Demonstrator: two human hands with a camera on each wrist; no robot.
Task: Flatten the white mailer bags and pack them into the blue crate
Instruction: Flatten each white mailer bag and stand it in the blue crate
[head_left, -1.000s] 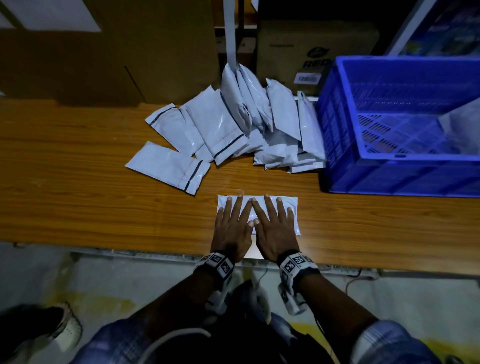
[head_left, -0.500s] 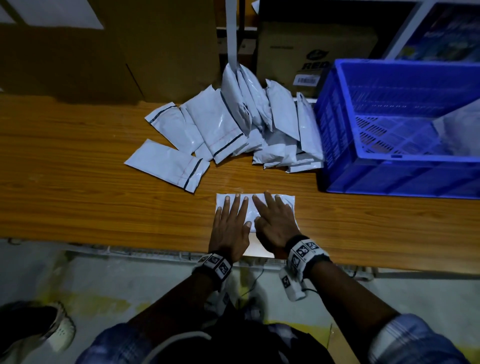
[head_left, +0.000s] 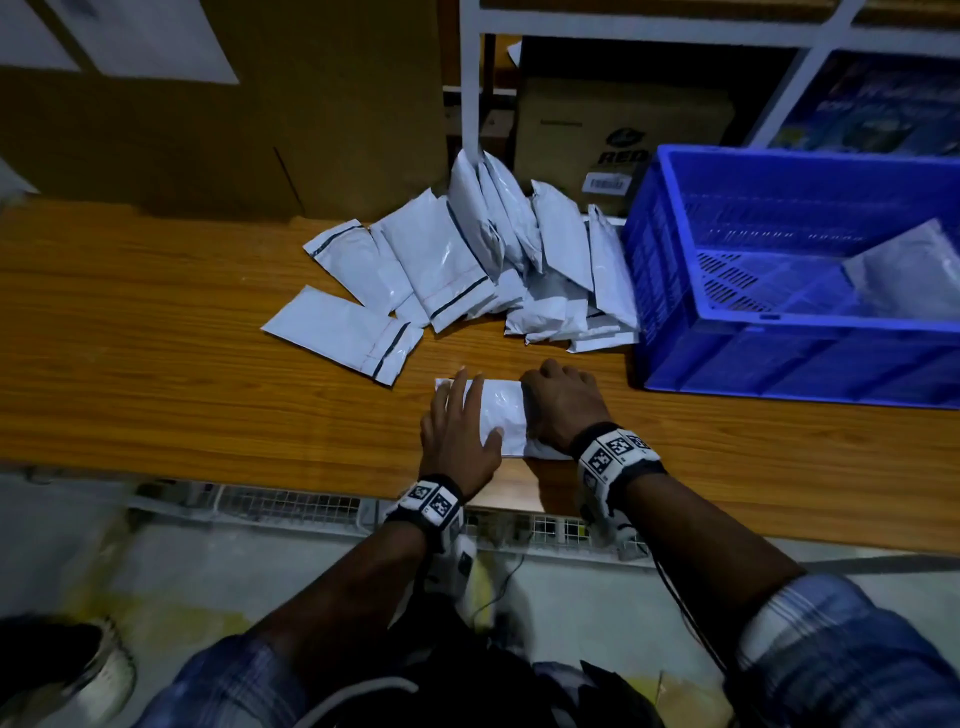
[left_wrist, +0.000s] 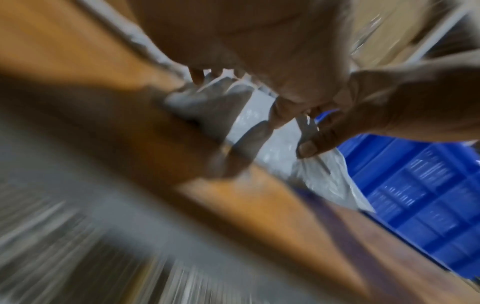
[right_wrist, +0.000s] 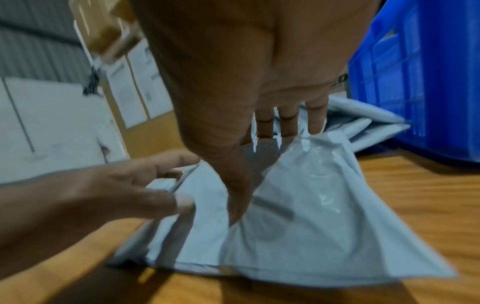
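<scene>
A white mailer bag (head_left: 501, 415) lies near the front edge of the wooden table (head_left: 156, 395), just left of the blue crate (head_left: 779, 332). My left hand (head_left: 460, 415) rests flat on the bag's left part with straight fingers. My right hand (head_left: 558, 395) grips the bag's right end. In the right wrist view its fingers (right_wrist: 285, 123) curl over the far edge of the bag (right_wrist: 324, 205) and its thumb presses on top, with that end lifted and creased. Another white bag (head_left: 909, 280) lies inside the crate. The left wrist view is blurred.
A heap of several white mailer bags (head_left: 519, 260) leans at the back of the table against the crate's left wall. One flat bag (head_left: 343, 332) lies apart to the left. Cardboard boxes (head_left: 234, 130) and a white shelf post (head_left: 470, 78) stand behind.
My right hand slid from beside the left hand to the bag's right end and curled around it. My left hand shifted slightly left on the bag and stayed flat.
</scene>
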